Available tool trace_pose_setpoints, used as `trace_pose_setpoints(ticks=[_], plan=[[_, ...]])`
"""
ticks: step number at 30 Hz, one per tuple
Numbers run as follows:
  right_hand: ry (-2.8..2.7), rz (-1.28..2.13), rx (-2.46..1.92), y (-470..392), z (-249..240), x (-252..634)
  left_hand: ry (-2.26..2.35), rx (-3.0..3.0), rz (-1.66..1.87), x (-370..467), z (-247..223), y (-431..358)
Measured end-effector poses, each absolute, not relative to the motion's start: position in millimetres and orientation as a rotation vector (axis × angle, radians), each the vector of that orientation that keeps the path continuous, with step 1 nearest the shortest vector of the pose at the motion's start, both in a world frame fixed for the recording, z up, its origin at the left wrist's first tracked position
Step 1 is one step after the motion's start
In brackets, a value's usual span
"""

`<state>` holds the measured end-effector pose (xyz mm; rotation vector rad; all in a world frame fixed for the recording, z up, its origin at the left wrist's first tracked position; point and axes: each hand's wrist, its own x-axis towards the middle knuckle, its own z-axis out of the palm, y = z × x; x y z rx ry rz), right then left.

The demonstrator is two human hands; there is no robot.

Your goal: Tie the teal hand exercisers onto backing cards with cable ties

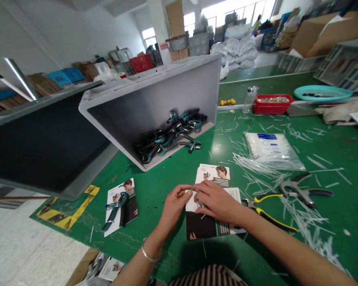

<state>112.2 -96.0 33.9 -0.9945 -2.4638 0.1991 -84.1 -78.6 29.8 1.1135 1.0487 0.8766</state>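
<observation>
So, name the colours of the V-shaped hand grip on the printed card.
Hand grip: teal and black, best in head view.

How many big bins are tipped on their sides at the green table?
2: the light grey bin, in the middle, with teal-and-black grips heaped inside; and the darker bin, left of it. More could be hidden behind them.

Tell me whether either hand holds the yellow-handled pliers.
No, the yellow-handled pliers lie on the green tabletop; the left hand and right hand are at the printed cards.
</observation>
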Motion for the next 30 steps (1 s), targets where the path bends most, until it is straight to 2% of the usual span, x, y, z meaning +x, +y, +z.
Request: trace_pose_setpoints(ticks=[4,13,15,18,21,25,30], plan=[[-2.402,0.123,-1.027,-93,26,111,1.07,1.08,0.896,-76,24,-76],[-2.079,0.38,-1.09,-63,40,152,1.276,0.911,1.198,-79,-10,-69],[-2.022,0.345,-1.21,-31,30,164,1.259,0.884,1.104,-85,-20,-73],[-2.079,0.233,-1.603,31,9,173,1.16,1.026,0.751,-90,-28,-81],[-2.159,0.192,-1.748,89,-11,169,1.139,1.146,0.51,-89,-30,-88],[-2.265,0.17,-1.82,134,-21,159,1.211,1.34,0.498,-80,-27,-96],[-2.368,0.162,-1.8,139,-6,164,1.321,1.55,0.49,-68,-18,-97]])
